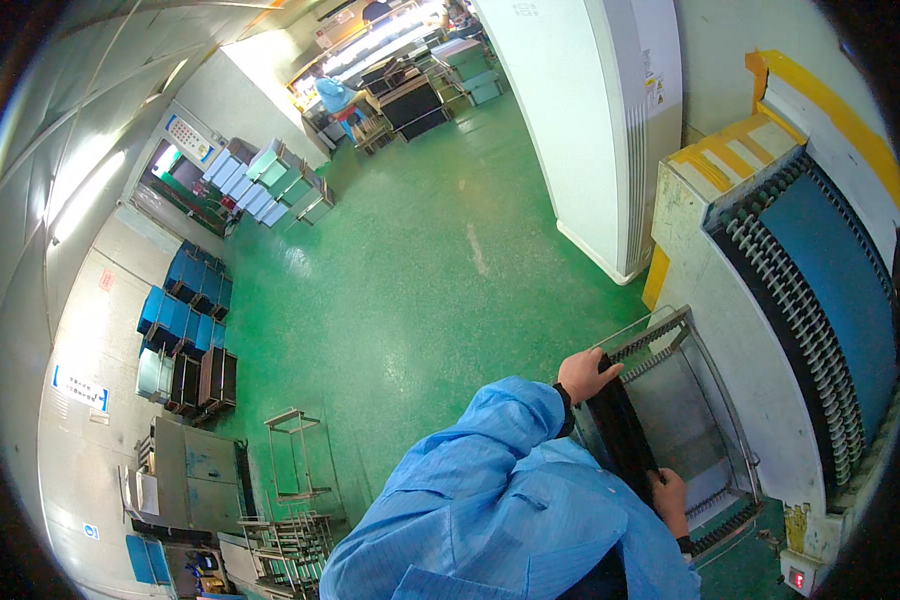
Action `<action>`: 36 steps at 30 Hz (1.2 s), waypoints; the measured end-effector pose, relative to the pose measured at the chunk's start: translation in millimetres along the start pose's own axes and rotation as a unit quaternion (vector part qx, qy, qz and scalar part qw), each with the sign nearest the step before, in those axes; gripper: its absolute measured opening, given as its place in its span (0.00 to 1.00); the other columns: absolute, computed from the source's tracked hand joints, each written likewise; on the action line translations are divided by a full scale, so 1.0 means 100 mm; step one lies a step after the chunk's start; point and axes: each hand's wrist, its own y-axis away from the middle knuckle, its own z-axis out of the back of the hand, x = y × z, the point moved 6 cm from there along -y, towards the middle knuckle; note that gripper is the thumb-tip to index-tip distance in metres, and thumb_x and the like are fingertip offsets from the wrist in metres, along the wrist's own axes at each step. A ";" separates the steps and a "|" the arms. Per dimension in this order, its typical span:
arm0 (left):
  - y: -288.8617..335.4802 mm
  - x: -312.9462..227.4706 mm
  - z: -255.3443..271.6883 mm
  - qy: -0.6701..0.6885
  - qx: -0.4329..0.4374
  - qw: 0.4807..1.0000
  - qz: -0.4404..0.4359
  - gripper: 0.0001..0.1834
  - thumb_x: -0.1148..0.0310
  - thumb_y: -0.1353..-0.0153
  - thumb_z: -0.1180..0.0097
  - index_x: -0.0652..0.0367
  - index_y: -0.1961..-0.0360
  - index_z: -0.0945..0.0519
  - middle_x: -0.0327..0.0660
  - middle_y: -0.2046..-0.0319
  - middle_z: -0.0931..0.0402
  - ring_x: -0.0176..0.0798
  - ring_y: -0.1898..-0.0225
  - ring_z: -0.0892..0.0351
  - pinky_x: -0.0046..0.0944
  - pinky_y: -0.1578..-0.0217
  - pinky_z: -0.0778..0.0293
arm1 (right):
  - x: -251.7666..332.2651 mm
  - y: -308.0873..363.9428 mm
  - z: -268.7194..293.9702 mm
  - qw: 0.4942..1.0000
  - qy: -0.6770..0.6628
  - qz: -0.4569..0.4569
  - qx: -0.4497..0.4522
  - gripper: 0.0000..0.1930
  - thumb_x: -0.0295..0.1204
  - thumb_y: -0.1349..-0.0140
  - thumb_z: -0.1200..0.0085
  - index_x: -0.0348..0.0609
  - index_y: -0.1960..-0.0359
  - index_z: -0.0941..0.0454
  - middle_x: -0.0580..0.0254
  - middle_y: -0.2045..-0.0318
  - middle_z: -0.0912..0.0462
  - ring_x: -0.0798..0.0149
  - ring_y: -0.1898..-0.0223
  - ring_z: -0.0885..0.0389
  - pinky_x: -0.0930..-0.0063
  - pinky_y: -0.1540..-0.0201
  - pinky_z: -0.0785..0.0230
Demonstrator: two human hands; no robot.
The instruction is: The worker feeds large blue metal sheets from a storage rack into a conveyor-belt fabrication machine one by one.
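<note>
Both hands are at a long black panel-like piece (627, 432) with a ribbed look, held close against my body. My left hand (585, 376) wraps over its far end, thumb along the top. Around its near end curl the fingers of my right hand (670, 497), partly hidden behind the edge. Right beside the piece stands a metal-framed rack (682, 400) with black toothed strips along its sides and a grey sheet-like surface between them. Blue sleeves cover both arms, and a dark band circles my left wrist.
Close on the right stands a machine with a blue belt (830, 290) and rows of metal rollers. A tall white cabinet (570, 120) rises ahead. Metal trolleys (295, 540), stacked blue bins (185, 285) and green crates (280, 175) line the left. Another person (335, 97) sits far back.
</note>
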 end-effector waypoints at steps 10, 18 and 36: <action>0.00 0.00 0.00 0.003 0.007 1.000 0.005 0.30 0.40 0.39 0.46 0.62 0.68 0.24 0.55 0.69 0.21 0.61 0.64 0.21 0.55 0.63 0.27 | -0.36 -0.14 -0.16 1.000 -0.007 -0.014 0.012 0.20 0.43 0.41 0.40 0.37 0.58 0.18 0.45 0.57 0.17 0.45 0.54 0.19 0.59 0.51 0.29; 0.00 -0.01 0.00 0.005 0.003 1.000 0.003 0.29 0.41 0.39 0.46 0.62 0.66 0.24 0.55 0.68 0.21 0.61 0.63 0.21 0.55 0.62 0.26 | -0.34 -0.12 -0.15 1.000 -0.025 -0.010 0.002 0.20 0.43 0.41 0.39 0.36 0.60 0.18 0.45 0.60 0.17 0.45 0.56 0.19 0.59 0.52 0.28; 0.00 0.00 0.00 0.000 0.007 1.000 0.007 0.30 0.40 0.39 0.47 0.62 0.65 0.23 0.55 0.68 0.20 0.60 0.63 0.21 0.55 0.62 0.26 | -0.31 -0.12 -0.13 0.999 -0.003 0.028 -0.023 0.19 0.41 0.41 0.40 0.35 0.60 0.19 0.45 0.63 0.17 0.46 0.60 0.19 0.59 0.56 0.29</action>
